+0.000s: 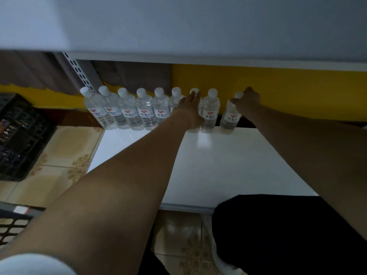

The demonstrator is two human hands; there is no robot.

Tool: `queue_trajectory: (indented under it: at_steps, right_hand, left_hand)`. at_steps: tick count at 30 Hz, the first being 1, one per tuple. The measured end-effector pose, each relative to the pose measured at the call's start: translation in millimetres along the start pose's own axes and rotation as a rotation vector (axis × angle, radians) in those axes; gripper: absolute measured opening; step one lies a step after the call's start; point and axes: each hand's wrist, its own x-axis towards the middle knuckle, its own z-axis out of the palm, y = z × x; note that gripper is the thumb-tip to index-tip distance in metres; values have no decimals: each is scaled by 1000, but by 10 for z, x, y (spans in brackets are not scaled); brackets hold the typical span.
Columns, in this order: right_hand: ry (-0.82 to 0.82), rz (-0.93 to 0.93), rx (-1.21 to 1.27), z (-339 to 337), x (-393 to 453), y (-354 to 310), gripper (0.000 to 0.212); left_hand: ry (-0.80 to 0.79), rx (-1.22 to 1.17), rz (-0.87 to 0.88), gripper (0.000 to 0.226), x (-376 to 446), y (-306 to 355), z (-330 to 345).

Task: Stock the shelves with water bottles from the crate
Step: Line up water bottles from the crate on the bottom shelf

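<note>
1. At the far left we see a black crate (18, 135), cut off by the frame edge; its contents are too dark to make out. A second black lattice piece (12, 229) at the lower left is also cropped, and we cannot tell what it is.
2. A row of water bottles (127, 110) stands upright along the back edge of the white shelf (228, 165), shoulder to shoulder, against a yellow wall (288, 92). Each has a white cap and a label with a red mark and blue characters, too blurred for us to read.
3. Our left hand (189, 108) reaches into the row with its fingers laid round a bottle (195, 92) that it mostly hides; only the cap and a sliver of the body show, so we cannot tell how firmly it grips.
4. Just right of it stands another bottle (210, 110), untouched.
5. After a small gap, our right hand (247, 102) is clamped on the neck of the last bottle (231, 116), which leans slightly left at the shelf's back edge.
6. The front of the shelf is bare white, and more bare shelf lies to the right of the last bottle.
7. An upper shelf (178, 26) overhangs the row, hiding the wall above it.
</note>
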Motion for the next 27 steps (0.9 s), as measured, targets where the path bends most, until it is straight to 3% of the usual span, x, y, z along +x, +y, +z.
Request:
queue_trajectory:
  at_steps: [5, 12, 20, 27]
  right_hand:
    - [-41, -46, 15, 16, 24, 25, 61]
    - [-74, -97, 119, 74, 7, -14, 41]
    - [-177, 7, 277, 21, 22, -39, 36]
    - [-136, -87, -143, -1, 4, -108, 80]
  left_hand:
    - [-18, -28, -25, 101, 19, 21, -26]
    - [1, -17, -10, 101, 78, -116, 55]
    - [-17, -16, 1, 99, 74, -94, 71]
    - [-20, -5, -18, 79, 29, -5, 77]
